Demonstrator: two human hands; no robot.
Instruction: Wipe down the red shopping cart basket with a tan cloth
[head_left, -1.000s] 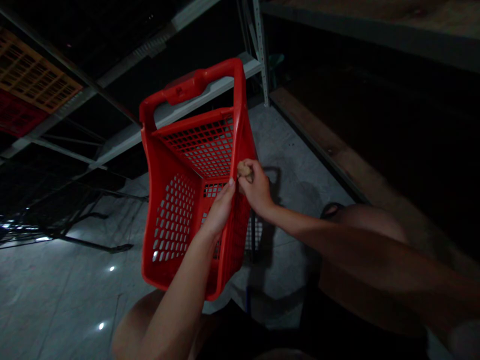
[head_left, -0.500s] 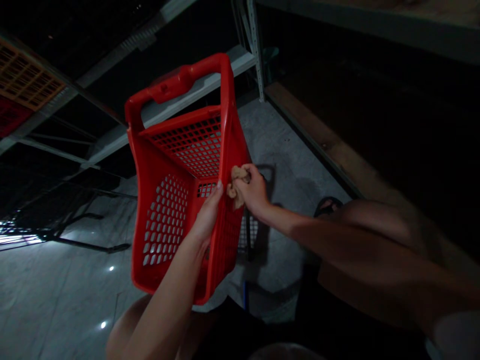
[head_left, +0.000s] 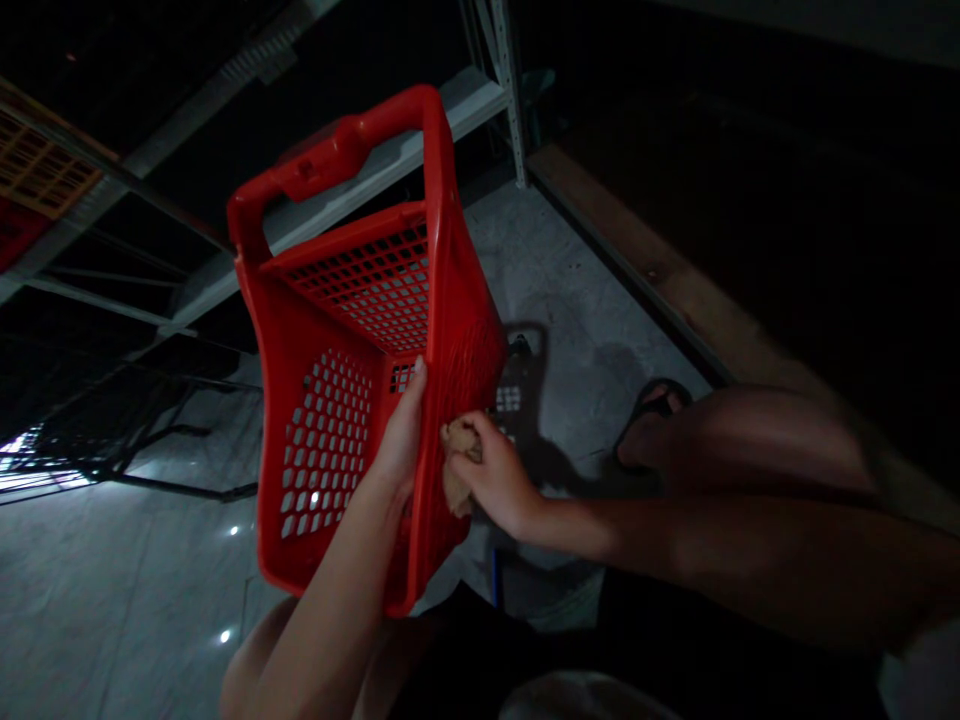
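Pinching the cloth (head_left: 457, 484), your right hand (head_left: 491, 468) holds it against the outside of the basket (head_left: 466, 325); your left hand (head_left: 399, 440) lies along the rim (head_left: 433, 400), its grip partly hidden, impossible to tell.

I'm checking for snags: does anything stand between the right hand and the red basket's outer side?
Yes, the tan cloth bunched in the right hand, at the outer side of the red basket; I see nothing else.

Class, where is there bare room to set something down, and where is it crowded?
Bare floor lies left of the red basket, below the dark metal bar; another patch sits between basket, shelf post and brown board. Crowded: the basket's right side, with left hand, right hand and tan cloth.
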